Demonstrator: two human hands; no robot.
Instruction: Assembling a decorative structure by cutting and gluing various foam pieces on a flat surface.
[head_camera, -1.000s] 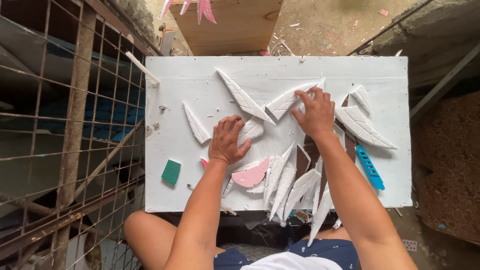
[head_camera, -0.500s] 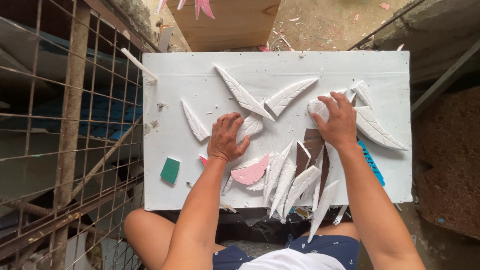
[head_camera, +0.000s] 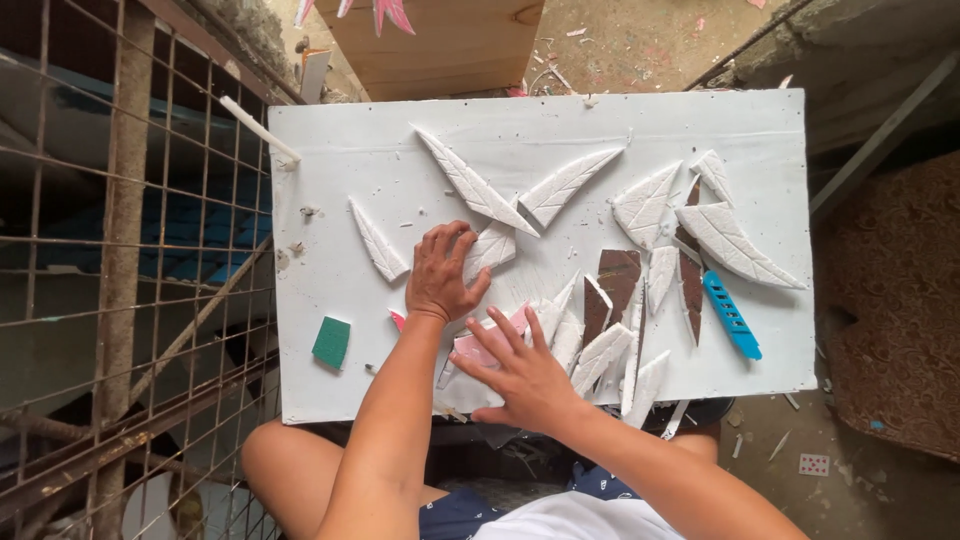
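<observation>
— So, where are the hands?

— Both lie on the white board (head_camera: 340, 150). The left hand (head_camera: 445, 272) rests palm down near the middle, fingers spread and loose, its fingertips touching a white leaf-shaped foam piece (head_camera: 492, 248). It grips nothing.

— And the other?

— The right hand (head_camera: 522, 372) lies flat and open near the board's front edge, fingers fanned over a pink piece (head_camera: 478, 349). It seems only to press on it; whether anything is pinched underneath, I cannot tell.

— What surrounds them?

— Just right of that hand, a cluster of white leaf cut-outs (head_camera: 600, 352) overlaps, with brown pieces (head_camera: 619, 277) among them. A blue cutter (head_camera: 731, 315) lies near the right edge, a green block (head_camera: 331, 341) sits to the left, and a white stick (head_camera: 259, 128) rests at the far left corner. A wire grid (head_camera: 130, 300) stands beside the board.
</observation>
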